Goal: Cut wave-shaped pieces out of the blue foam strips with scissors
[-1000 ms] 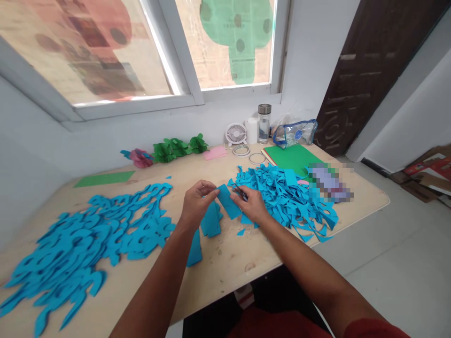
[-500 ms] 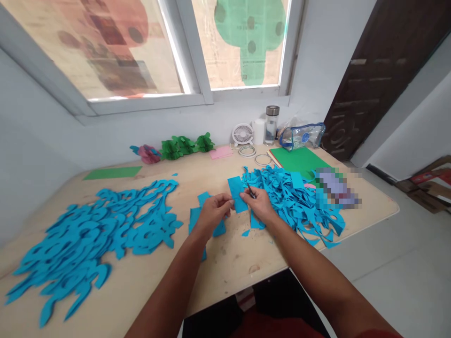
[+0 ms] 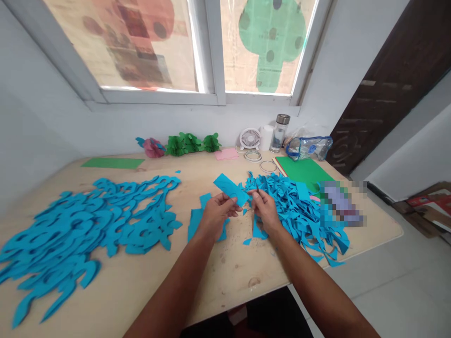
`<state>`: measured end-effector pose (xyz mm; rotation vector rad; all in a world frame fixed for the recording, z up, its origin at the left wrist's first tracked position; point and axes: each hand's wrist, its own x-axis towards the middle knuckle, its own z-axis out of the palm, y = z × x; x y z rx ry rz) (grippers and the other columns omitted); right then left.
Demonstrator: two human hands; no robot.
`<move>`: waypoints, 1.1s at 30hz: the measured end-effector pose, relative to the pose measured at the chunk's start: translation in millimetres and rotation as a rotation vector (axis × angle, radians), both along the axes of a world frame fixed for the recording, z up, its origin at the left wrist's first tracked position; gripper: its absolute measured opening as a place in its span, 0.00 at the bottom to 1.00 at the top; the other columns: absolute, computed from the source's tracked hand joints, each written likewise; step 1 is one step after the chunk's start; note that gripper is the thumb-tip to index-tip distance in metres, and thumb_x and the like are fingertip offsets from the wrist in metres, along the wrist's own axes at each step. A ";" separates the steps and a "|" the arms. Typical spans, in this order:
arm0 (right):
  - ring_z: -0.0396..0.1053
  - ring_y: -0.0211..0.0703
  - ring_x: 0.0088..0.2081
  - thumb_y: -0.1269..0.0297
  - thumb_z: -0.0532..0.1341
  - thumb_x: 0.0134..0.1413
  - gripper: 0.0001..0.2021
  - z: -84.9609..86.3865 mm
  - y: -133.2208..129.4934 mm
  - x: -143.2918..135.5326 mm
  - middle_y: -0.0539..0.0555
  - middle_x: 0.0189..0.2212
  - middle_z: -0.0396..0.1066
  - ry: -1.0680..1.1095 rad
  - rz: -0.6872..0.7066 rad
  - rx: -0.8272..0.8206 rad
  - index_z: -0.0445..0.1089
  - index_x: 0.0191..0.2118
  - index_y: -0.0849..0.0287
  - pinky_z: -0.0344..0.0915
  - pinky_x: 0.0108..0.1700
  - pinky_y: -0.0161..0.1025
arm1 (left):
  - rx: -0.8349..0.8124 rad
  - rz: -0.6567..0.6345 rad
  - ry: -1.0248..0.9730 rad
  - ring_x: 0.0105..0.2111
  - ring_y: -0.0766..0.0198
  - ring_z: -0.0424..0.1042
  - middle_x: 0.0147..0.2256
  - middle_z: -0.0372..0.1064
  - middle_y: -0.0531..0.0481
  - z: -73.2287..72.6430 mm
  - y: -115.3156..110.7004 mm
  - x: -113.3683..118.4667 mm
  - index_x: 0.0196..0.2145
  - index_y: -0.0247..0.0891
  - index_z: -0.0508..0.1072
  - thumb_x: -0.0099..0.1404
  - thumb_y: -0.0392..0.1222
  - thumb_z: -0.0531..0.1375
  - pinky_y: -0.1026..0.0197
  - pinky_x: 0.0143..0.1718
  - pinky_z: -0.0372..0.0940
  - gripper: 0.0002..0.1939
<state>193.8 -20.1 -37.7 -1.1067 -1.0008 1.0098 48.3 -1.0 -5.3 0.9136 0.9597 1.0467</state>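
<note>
My left hand (image 3: 220, 211) is closed on a blue paper strip (image 3: 227, 185), pinching its lower edge between thumb and fingers. The strip tilts down to the right and bears a faint curved line. Just right of it, my right hand (image 3: 264, 206) grips a slim dark tool (image 3: 257, 188); only its tip shows above the fingers, so its kind is unclear. Under my left hand lie blue paper pieces (image 3: 195, 220). Another blue piece (image 3: 259, 228) is partly hidden below my right hand.
Cut blue paper shapes (image 3: 77, 225) cover the table's left side. Blue scraps (image 3: 292, 206) are heaped at right, beside green sheets (image 3: 298, 169). Along the wall stand paper flowers (image 3: 188, 143), a small fan (image 3: 250, 139), a bottle (image 3: 281, 131) and a clear pouch (image 3: 310, 148).
The blue paper strip has turned from nearly upright to a slant, its top swinging left. My right hand has moved slightly away from it with the dark tool. The camera view has shifted a little.
</note>
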 end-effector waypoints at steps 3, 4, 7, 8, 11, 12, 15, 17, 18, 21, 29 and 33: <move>0.48 0.32 0.17 0.38 0.59 0.51 0.25 1.8 -2.2 -2.8 0.45 0.16 0.56 0.086 0.021 -0.022 0.71 0.32 0.59 0.43 0.18 0.33 | -0.072 0.108 -0.165 0.25 0.61 0.75 0.21 0.73 0.51 -1.2 -0.9 6.0 0.24 0.36 0.71 0.41 0.42 0.72 0.63 0.28 0.65 0.15; 0.48 0.32 0.16 0.37 0.59 0.51 0.25 2.0 -2.7 -3.9 0.45 0.16 0.57 0.098 0.032 -0.045 0.70 0.31 0.59 0.43 0.17 0.33 | -0.080 0.125 -0.205 0.26 0.61 0.75 0.22 0.74 0.50 -1.6 -1.5 8.1 0.24 0.35 0.72 0.41 0.42 0.72 0.62 0.30 0.66 0.15; 0.48 0.30 0.15 0.37 0.59 0.50 0.26 3.5 -3.8 -7.0 0.45 0.15 0.57 0.091 0.066 -0.087 0.66 0.25 0.59 0.42 0.16 0.33 | -0.074 0.109 -0.271 0.30 0.60 0.76 0.25 0.76 0.46 -3.4 -3.5 12.5 0.26 0.33 0.75 0.43 0.42 0.72 0.60 0.37 0.67 0.14; 0.48 0.30 0.15 0.37 0.59 0.50 0.26 4.5 -4.2 -7.9 0.45 0.15 0.56 0.081 0.079 -0.085 0.65 0.23 0.59 0.41 0.16 0.33 | -0.069 0.107 -0.284 0.30 0.60 0.76 0.25 0.76 0.45 -4.2 -3.8 13.2 0.26 0.32 0.76 0.43 0.42 0.72 0.60 0.38 0.67 0.14; 0.48 0.30 0.15 0.36 0.59 0.49 0.27 8.3 -5.9 -10.0 0.45 0.15 0.57 0.054 0.122 -0.064 0.64 0.22 0.59 0.41 0.17 0.32 | -0.052 0.174 -0.328 0.30 0.62 0.75 0.25 0.76 0.47 -7.3 -3.3 14.1 0.24 0.33 0.76 0.44 0.40 0.72 0.60 0.39 0.66 0.12; 0.48 0.29 0.15 0.36 0.59 0.48 0.27 9.4 -6.4 -10.5 0.45 0.15 0.57 0.039 0.133 -0.060 0.63 0.22 0.59 0.41 0.17 0.32 | -0.045 0.195 -0.342 0.30 0.63 0.75 0.25 0.76 0.48 -8.4 -2.9 14.3 0.24 0.34 0.76 0.43 0.40 0.72 0.60 0.39 0.66 0.11; 0.48 0.29 0.15 0.36 0.59 0.49 0.28 10.9 -7.7 -12.0 0.45 0.15 0.57 -0.014 0.166 -0.052 0.60 0.20 0.59 0.42 0.17 0.32 | -0.017 0.215 -0.362 0.30 0.62 0.75 0.24 0.75 0.50 -10.6 -2.9 15.2 0.24 0.35 0.76 0.44 0.40 0.72 0.58 0.41 0.66 0.10; 0.48 0.29 0.15 0.36 0.58 0.50 0.28 10.6 -8.0 -13.0 0.45 0.15 0.56 -0.037 0.193 -0.052 0.60 0.20 0.58 0.42 0.18 0.33 | 0.003 0.218 -0.351 0.30 0.61 0.74 0.24 0.74 0.49 -10.1 -4.4 16.1 0.24 0.35 0.76 0.46 0.41 0.72 0.57 0.42 0.66 0.10; 0.48 0.30 0.15 0.36 0.58 0.51 0.28 10.3 -8.0 -13.5 0.46 0.15 0.56 -0.043 0.205 -0.054 0.60 0.19 0.58 0.42 0.18 0.33 | 0.013 0.220 -0.341 0.30 0.61 0.74 0.24 0.74 0.49 -9.2 -5.6 16.6 0.24 0.35 0.76 0.46 0.42 0.71 0.57 0.42 0.66 0.10; 0.48 0.30 0.15 0.36 0.58 0.51 0.28 10.2 -8.3 -15.2 0.46 0.14 0.56 -0.060 0.224 -0.059 0.59 0.19 0.58 0.42 0.18 0.33 | 0.054 0.211 -0.314 0.27 0.64 0.71 0.22 0.72 0.50 -4.7 -10.1 17.9 0.21 0.35 0.75 0.49 0.43 0.70 0.59 0.39 0.66 0.10; 0.49 0.32 0.16 0.38 0.56 0.54 0.27 5.1 -8.4 -18.0 0.45 0.13 0.55 -0.074 0.222 -0.057 0.60 0.20 0.57 0.43 0.18 0.34 | 0.079 0.215 -0.239 0.21 0.67 0.67 0.19 0.70 0.52 -3.1 -16.9 22.5 0.17 0.35 0.73 0.50 0.45 0.69 0.62 0.30 0.64 0.13; 0.48 0.32 0.15 0.38 0.56 0.54 0.26 -1.8 -7.0 -17.1 0.45 0.13 0.55 -0.016 0.221 -0.075 0.61 0.21 0.58 0.41 0.18 0.34 | 0.081 0.240 -0.244 0.23 0.64 0.70 0.19 0.72 0.50 -5.4 -17.3 23.5 0.18 0.34 0.75 0.50 0.45 0.69 0.61 0.33 0.66 0.12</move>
